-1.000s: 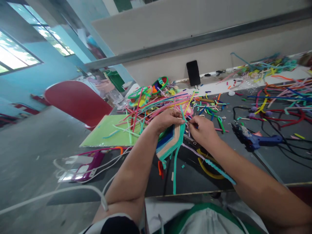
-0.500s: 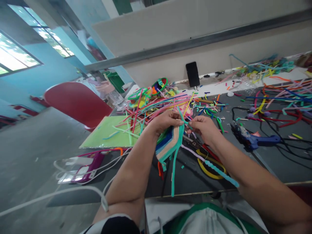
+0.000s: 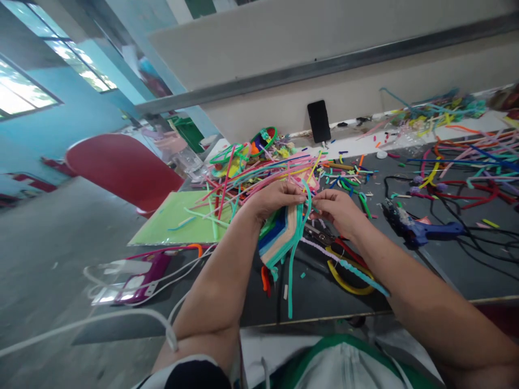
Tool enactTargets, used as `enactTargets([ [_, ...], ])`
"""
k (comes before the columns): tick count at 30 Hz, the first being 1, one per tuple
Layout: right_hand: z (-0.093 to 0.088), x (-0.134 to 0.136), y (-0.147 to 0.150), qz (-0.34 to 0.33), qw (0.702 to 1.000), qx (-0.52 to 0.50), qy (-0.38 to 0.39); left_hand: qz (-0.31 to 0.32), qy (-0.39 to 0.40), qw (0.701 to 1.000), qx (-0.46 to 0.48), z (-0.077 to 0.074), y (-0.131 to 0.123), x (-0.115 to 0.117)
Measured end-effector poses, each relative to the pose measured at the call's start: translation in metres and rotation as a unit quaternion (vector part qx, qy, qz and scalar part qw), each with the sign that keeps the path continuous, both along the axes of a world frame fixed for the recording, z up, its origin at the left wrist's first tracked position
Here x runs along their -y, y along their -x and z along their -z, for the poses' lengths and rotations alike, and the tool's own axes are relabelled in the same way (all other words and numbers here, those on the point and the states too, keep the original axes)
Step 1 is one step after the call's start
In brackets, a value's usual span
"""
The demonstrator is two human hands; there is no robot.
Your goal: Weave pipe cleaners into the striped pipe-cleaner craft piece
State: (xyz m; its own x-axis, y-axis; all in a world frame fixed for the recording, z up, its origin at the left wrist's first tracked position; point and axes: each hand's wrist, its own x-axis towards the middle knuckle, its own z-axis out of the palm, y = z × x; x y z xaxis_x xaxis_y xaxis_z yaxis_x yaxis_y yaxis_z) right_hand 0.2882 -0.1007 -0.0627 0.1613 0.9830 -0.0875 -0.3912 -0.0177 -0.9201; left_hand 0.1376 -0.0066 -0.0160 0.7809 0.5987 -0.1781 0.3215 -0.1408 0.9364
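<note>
My left hand is closed on the top of a striped pipe-cleaner piece, with green, blue, beige and teal bands bent at an angle. One teal pipe cleaner hangs down past its lower edge, and its upper part curves up between my hands. My right hand pinches at this teal strand, close to the left fingertips; the exact grip is partly hidden by the fingers. Below the right hand lie scissors with yellow and red handles, crossed by a twisted lilac and light-blue pipe cleaner.
A heap of loose pipe cleaners lies behind my hands, beside a green sheet. A blue glue gun with black cords is at the right. A phone leans on the wall. White cables and a purple device lie left.
The teal strand's upper end, which stuck up and was crossed near the fingers, now bends over in a curve toward my right hand. Both hands stay close together. The view has shifted slightly.
</note>
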Motion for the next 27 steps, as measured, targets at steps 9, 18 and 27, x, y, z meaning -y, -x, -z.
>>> enactTargets([
  [9, -0.001, 0.002, -0.001, -0.016, 0.999, 0.035, -0.009, 0.007, 0.006, 1.000, 0.014, 0.009, -0.002, -0.002],
  [18, 0.005, -0.002, -0.004, -0.045, 0.997, 0.068, -0.011, 0.007, 0.015, 1.000, -0.005, 0.004, 0.000, 0.002],
  [27, 0.005, 0.001, -0.012, -0.102, 0.995, -0.018, 0.003, 0.019, 0.018, 1.000, 0.005, 0.003, -0.001, 0.005],
])
